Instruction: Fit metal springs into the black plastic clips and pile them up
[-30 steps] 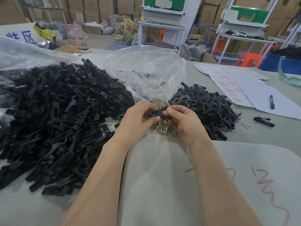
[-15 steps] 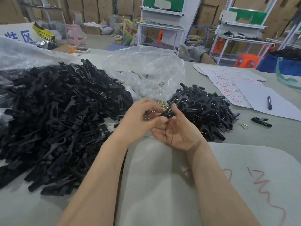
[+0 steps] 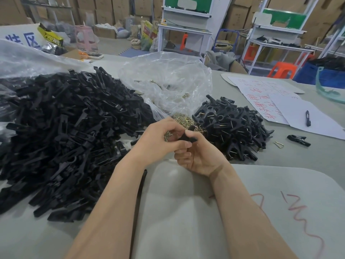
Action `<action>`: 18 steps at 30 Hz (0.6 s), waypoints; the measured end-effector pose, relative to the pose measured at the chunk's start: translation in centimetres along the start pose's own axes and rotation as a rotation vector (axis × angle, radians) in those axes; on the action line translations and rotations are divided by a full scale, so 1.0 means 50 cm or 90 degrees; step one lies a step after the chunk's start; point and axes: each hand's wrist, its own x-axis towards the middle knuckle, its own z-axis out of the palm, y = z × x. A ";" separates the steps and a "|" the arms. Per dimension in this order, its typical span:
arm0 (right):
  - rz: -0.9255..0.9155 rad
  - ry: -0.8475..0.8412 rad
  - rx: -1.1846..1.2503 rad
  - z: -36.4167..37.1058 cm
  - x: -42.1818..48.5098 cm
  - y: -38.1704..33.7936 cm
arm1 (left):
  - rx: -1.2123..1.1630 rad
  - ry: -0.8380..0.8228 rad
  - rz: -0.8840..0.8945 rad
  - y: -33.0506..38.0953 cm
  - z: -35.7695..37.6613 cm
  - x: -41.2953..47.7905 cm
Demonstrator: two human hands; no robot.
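You hold one black clip (image 3: pixel 187 137) between both hands, just in front of the loose heap of brass-coloured springs (image 3: pixel 183 122). Your left hand (image 3: pixel 160 139) pinches its near end with fingers closed on it, and your right hand (image 3: pixel 197 156) curls under and around the other end, thumb pressed on top. Whether a spring is already seated in this clip you cannot tell from here; your fingers cover the joint.

Take the springs as your landmark. To their right sits the finished pile (image 3: pixel 231 128), clips with wire glinting in them, modest in size. To their left spreads the far larger mound of unfitted clip pieces (image 3: pixel 65 131), running out toward the table edge. Behind the springs lies the crumpled clear bag (image 3: pixel 166 85), with a few more springs inside. Well right of the finished pile, one assembled clip (image 3: pixel 298 140) and a stray spring (image 3: pixel 279 144) lie apart on the table (image 3: pixel 186 212).

Judging by the two heaps, you are early on: a small share done, most still to fit and stack.
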 end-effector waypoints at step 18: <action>-0.371 0.760 -0.601 0.048 0.010 -0.130 | -0.262 0.555 -0.215 -0.020 -0.048 0.014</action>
